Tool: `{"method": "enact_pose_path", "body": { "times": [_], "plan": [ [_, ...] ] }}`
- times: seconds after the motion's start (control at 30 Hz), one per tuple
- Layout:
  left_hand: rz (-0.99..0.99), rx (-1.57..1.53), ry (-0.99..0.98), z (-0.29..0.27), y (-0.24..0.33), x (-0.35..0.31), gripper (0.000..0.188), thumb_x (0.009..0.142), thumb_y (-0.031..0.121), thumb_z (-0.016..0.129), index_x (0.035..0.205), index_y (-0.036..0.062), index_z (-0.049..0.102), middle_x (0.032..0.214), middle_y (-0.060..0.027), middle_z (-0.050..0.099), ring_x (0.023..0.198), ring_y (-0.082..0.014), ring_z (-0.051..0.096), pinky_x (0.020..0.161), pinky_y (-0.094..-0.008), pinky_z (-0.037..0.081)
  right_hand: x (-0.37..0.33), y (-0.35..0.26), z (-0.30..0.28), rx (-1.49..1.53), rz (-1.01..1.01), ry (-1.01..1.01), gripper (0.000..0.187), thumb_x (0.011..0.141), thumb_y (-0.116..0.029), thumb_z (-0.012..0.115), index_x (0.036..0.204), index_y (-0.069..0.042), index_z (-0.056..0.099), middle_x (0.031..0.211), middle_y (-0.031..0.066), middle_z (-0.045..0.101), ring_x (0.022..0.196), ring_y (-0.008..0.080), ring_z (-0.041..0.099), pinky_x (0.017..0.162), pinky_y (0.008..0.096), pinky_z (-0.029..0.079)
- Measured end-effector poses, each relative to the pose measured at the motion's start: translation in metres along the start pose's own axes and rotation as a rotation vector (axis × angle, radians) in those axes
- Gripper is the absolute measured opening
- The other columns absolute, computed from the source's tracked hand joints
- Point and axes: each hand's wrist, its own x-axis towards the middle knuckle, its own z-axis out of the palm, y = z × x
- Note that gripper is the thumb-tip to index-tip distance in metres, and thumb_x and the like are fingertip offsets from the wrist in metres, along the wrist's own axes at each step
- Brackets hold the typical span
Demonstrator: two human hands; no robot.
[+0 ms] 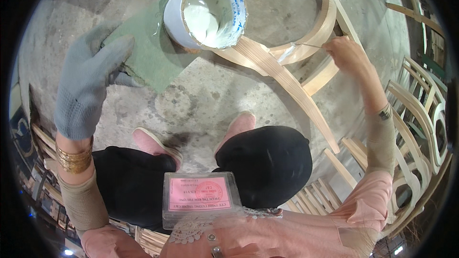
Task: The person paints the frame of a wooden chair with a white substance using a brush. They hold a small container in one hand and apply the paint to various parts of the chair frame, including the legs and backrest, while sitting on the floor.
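Note:
My left hand (91, 76), in a grey knitted glove, grips the edge of a green board (153, 52), thumb on top. On the board's right end rests a white tub (174, 16), holding a thick white paste (201, 21) that also smears its inner wall. My bare right hand (348, 53) pinches the thin handle of a small brush-like tool (306, 45). White paste coats its tip, which lies at a curved pale wooden chair part (313, 36), close to where that meets a grooved wooden slat (287, 76).
Chair frames (416, 162) of bare wood stand along the right side. Wooden slats (311, 203) lie behind my right knee. A long wooden strip (339, 5) runs beside the curved part. My pink shoes (155, 144) rest on the stained concrete floor (201, 95).

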Motion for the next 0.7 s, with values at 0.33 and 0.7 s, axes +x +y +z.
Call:
{"method": "enact_pose_path", "body": {
  "times": [0.33,0.7],
  "plan": [
    [0.028,-0.063,0.014,-0.004,0.001,-0.002,0.045,0.084,0.021,0.059,0.114,-0.0113,0.051,0.089,-0.0119,0.061,0.072,-0.0129,0.062,0.060,-0.0236,0.054,-0.040,-0.063,-0.022,-0.154,-0.008,0.078,0.007,0.071,0.005,0.057,0.074,0.002,0.062,0.083,0.0171,0.060,0.081,0.0301,0.064,0.065,0.0364,0.054],
    [0.049,-0.090,-0.013,-0.019,-0.009,0.002,0.044,0.085,0.019,0.060,0.116,-0.0096,0.050,0.096,-0.0131,0.061,0.075,-0.0141,0.062,0.062,-0.0256,0.056,-0.073,-0.084,0.028,0.141,0.195,0.156,0.036,0.075,0.006,0.048,0.110,0.001,0.056,0.094,0.0175,0.054,0.089,0.0319,0.057,0.075,0.0397,0.050]
  ]
}}
